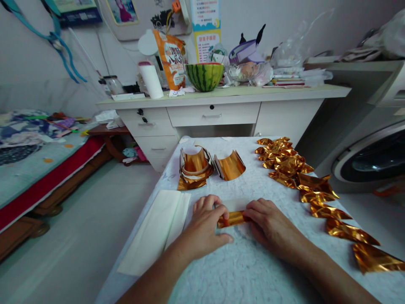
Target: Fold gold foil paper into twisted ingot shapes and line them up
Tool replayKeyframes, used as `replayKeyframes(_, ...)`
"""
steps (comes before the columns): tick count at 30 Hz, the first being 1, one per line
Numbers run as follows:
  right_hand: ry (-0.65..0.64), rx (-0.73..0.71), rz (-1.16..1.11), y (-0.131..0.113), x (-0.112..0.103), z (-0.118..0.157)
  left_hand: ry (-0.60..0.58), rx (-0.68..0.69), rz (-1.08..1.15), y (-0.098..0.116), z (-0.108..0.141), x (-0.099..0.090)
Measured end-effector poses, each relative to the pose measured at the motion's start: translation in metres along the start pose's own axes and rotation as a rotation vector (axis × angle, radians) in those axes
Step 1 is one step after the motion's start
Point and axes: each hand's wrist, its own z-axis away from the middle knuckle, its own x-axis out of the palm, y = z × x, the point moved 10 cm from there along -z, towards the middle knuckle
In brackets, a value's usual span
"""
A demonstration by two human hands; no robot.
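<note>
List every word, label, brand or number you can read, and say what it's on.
"好孩子", heading on the poster; its other lines are too small.
Pouch: large characters, too blurred to read surely.
Blue sheet, top left: print too blurred to read.

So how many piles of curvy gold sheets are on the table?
2. The bigger pile is beyond the left hand, toward the white desk. The smaller pile sits just to its right. Neither is hidden by the hands.

Left hand (207,228) arched, right hand (271,224) pinching (seemingly)
</note>
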Motion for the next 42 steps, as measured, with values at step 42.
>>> replayKeyframes(42, 0.045, -0.121, 0.032, -0.030, 0.010, -0.005, 0.104, 0.145, -0.343, 0.021, -0.007, -0.002)
